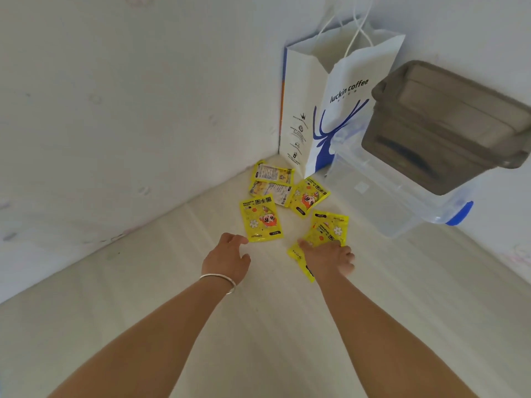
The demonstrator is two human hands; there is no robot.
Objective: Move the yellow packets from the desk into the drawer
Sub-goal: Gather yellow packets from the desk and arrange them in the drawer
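Note:
Several yellow packets lie on the pale desk point(172, 282) near its far corner. One packet point(261, 218) lies face up just beyond my left hand point(227, 258), whose relaxed fingers reach toward its lower edge without holding it. My right hand point(327, 258) lies on a small pile of packets point(330, 228), its thumb and fingers pressed on them and covering the lowest packet point(298, 258). Farther back lie another face-up packet point(309, 198) and two face-down packets point(273, 173). No drawer is in view.
A white and blue paper coffee bag point(330, 104) stands in the corner against the wall. To its right a clear plastic box with a blue latch point(402, 202) carries a grey lidded box point(448, 124) on top. Walls close the desk at the back and left.

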